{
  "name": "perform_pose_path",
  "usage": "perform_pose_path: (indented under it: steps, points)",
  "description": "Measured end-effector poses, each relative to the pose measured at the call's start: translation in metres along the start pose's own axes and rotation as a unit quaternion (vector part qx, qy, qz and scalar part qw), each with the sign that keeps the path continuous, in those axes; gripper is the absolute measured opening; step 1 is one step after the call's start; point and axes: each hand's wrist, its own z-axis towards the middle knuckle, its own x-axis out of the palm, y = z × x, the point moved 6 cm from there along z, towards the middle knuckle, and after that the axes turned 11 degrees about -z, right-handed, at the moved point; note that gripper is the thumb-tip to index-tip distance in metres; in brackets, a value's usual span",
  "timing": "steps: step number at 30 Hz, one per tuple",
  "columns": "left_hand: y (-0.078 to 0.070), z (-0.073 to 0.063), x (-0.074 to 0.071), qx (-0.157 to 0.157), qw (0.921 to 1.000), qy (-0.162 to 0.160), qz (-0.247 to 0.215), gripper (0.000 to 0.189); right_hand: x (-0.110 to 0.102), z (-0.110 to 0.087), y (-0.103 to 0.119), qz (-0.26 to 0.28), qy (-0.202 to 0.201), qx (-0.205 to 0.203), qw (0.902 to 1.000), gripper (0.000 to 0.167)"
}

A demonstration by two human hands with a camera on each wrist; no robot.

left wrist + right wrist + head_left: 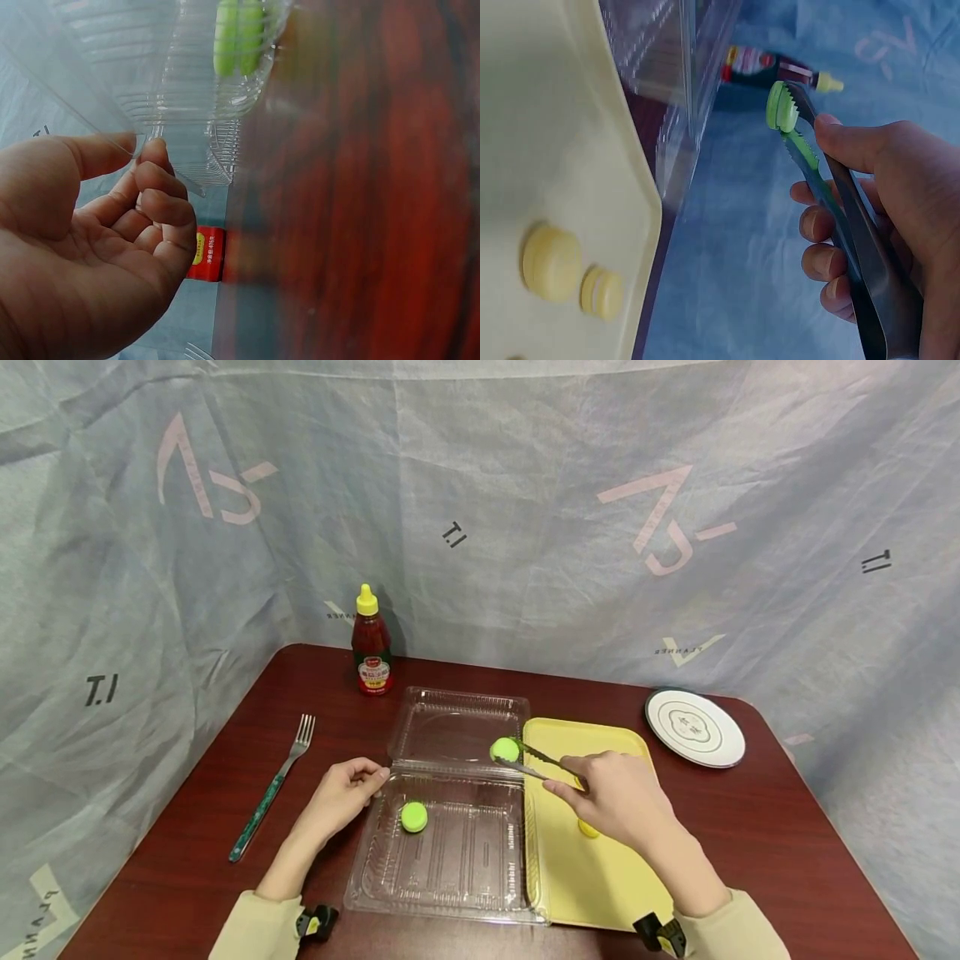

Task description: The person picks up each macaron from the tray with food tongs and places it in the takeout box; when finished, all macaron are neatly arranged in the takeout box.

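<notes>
My right hand [618, 793] grips metal tongs [840, 217], whose serrated tips pinch a green macaron [781, 106]. In the head view this macaron overlaps the clear plastic container's raised lid [457, 727], near its right side. A second green macaron [414, 817] lies in the left part of the container's base [465, 868]. At the container's left edge, between base and lid, my left hand [347, 793] pinches the plastic rim between thumb and fingers, as the left wrist view shows. Yellow macarons [551, 262] rest on the yellow tray [592, 885] under my right hand.
A red sauce bottle [372, 652] with a yellow cap stands behind the container. To the left lies a fork [270, 793] with a green handle. A white plate [696, 728] sits at the back right. Grey cloth [510, 527] hangs behind the table.
</notes>
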Motion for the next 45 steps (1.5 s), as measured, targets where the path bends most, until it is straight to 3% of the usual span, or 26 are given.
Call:
perform_pose_path:
  steps: [14,26,36,45]
  points:
    - [-0.003,0.0,0.0,0.004,1.0,0.001,-0.004,0.02,0.01,-0.004,0.054,0.003,-0.023,-0.054,0.9983,0.029]
    - [-0.003,-0.001,0.001,0.004,0.9999,-0.008,-0.006,0.02,0.028,-0.009,0.095,0.025,0.012,-0.106,0.994,0.035]
    - [0.0,0.001,0.001,0.004,1.0,-0.006,-0.007,0.019,0.039,-0.012,0.114,0.041,0.037,-0.136,0.9891,0.033]
    - [0.001,0.001,0.001,0.0,0.9999,-0.007,-0.009,0.018,0.043,-0.013,0.12,0.039,0.029,-0.147,0.9879,0.035]
